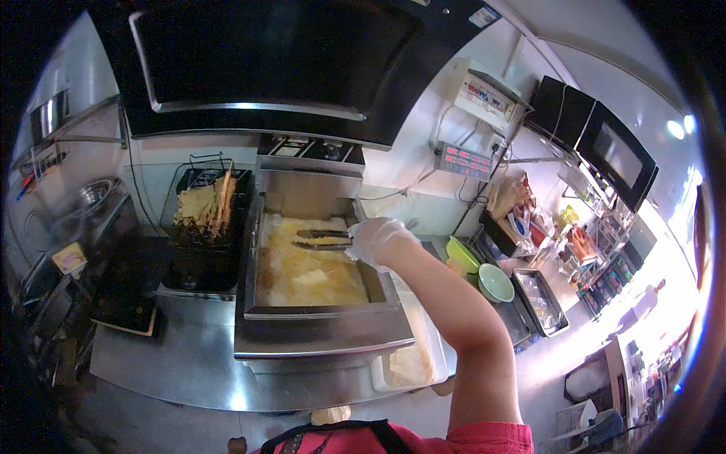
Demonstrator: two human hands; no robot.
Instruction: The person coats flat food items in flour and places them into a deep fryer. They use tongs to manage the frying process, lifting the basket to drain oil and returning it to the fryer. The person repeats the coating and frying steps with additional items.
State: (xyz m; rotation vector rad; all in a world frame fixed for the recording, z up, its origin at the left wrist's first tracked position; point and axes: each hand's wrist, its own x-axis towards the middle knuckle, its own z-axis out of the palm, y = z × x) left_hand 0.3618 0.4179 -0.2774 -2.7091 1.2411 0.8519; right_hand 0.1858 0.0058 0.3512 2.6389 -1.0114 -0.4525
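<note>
In the head view my right hand (377,243), in a clear plastic glove, is closed around a pair of dark tongs (323,239). The tongs reach left over the bubbling oil of a stainless steel deep fryer (323,335). A pale flat piece of food (311,277) floats in the oil, nearer to me than the tongs; the tongs' arms are apart with no food visible between them. My left hand is out of view. To the left of the oil, a wire fry basket (195,164) holds pale and brown fried food (207,204).
A white tray (408,383) with pale food lies right of the fryer. Beyond it are a yellow-green bowl (462,255), a pale green bowl (496,282) and a metal tray (540,301). A dark hood (272,68) overhangs the fryer. A person (644,303) stands far right.
</note>
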